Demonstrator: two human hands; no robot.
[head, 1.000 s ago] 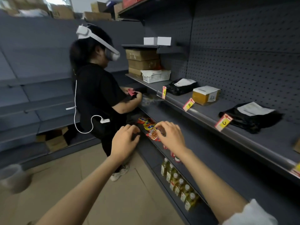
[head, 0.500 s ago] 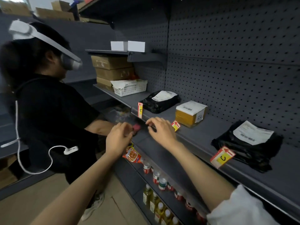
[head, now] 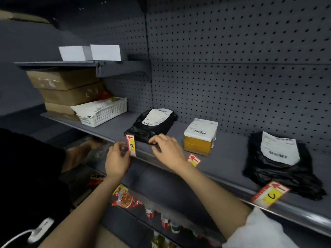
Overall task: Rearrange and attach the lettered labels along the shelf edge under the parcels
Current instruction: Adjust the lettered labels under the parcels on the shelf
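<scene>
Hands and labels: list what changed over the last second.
Both hands rose from the lower snack shelf to the parcel shelf edge. The left hand now pinches the A label; the right hand rests on the edge beside it. The middle label and C label stayed attached.

We are noting two bare forearms, left hand (head: 117, 162) and right hand (head: 167, 151) ungloved, white sleeve (head: 258, 230) bunching at right elbow
</scene>
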